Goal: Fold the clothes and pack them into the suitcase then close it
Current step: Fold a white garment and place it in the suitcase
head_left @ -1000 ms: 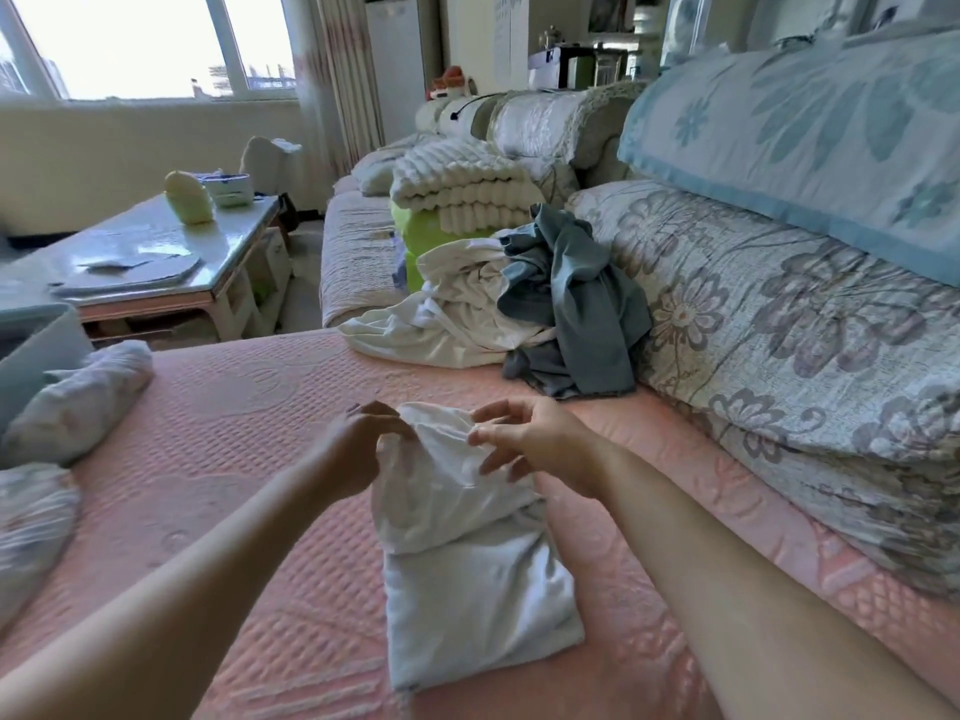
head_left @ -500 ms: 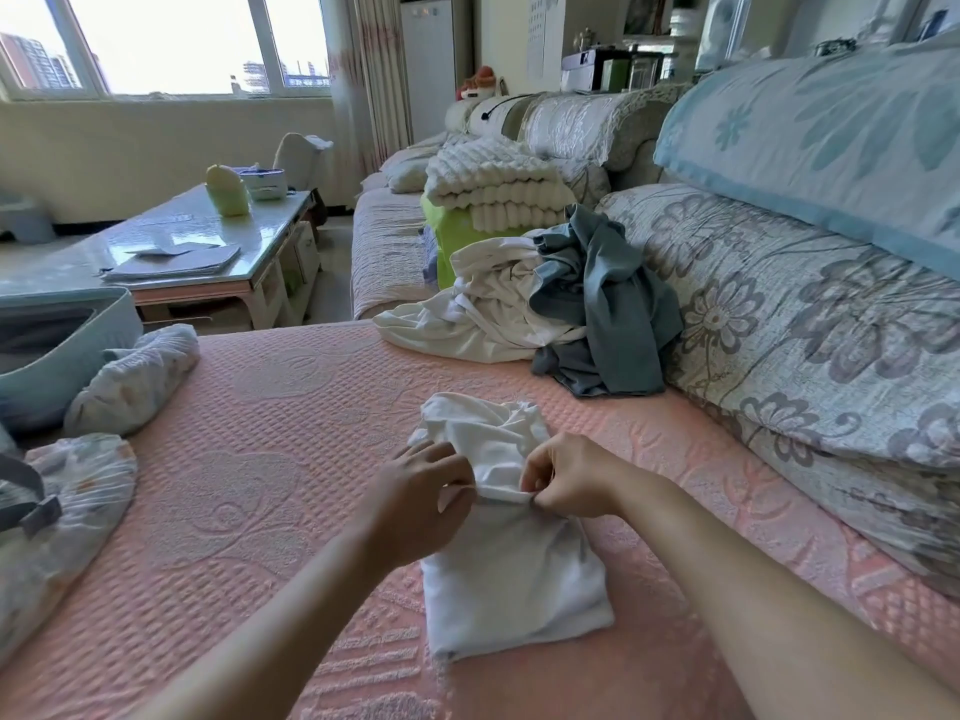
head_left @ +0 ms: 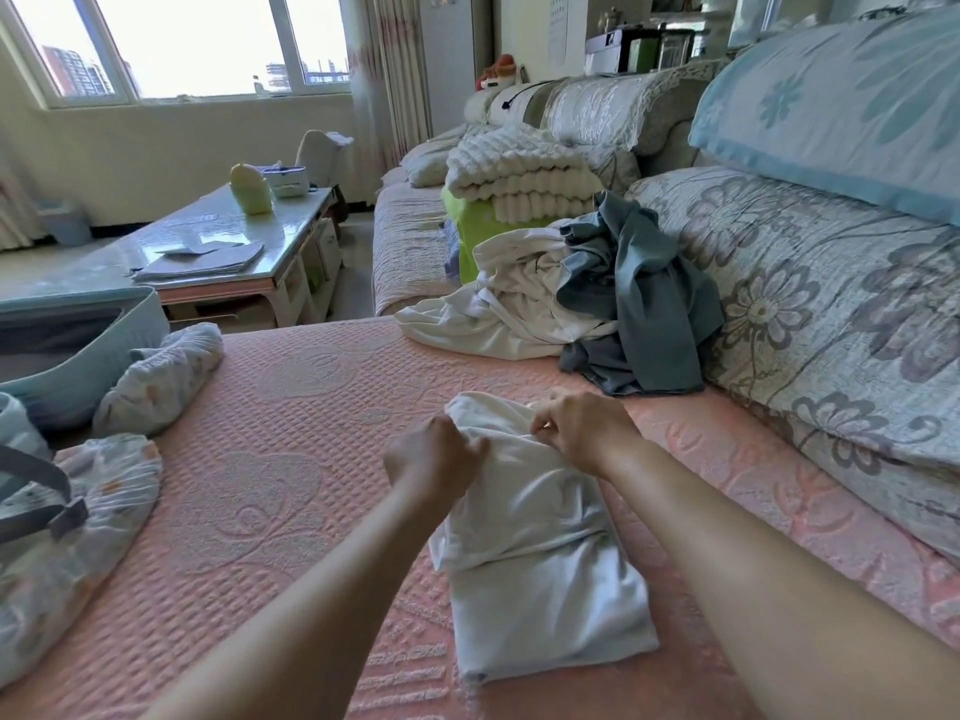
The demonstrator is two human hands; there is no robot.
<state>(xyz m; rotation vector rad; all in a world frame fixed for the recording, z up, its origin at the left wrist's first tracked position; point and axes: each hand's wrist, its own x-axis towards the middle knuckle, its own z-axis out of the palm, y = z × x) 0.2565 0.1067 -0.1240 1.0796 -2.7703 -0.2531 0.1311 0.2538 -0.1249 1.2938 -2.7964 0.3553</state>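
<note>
A white garment (head_left: 540, 563), folded into a narrow bundle, lies on the pink quilted sofa seat (head_left: 291, 459) in front of me. My left hand (head_left: 434, 459) grips its far fold from the left and my right hand (head_left: 582, 431) pinches the same fold from the right. Behind them an unfolded pile holds a white garment (head_left: 498, 314) and a grey-blue garment (head_left: 644, 304). At the left edge stands the open light-blue suitcase (head_left: 78, 356), with rolled floral clothes (head_left: 161, 376) against it.
Another floral bundle (head_left: 67, 543) with a grey strap fills the near left. A floral quilt (head_left: 831, 314) and a blue pillow (head_left: 841, 101) rise on the right. A stack of white blankets (head_left: 519, 179) sits on a green box, and a glass coffee table (head_left: 197, 252) stands far left.
Both hands came down onto the garment's far end and now hold the fold lower, pressed toward the bundle. The view has shifted left, showing more of the suitcase.
</note>
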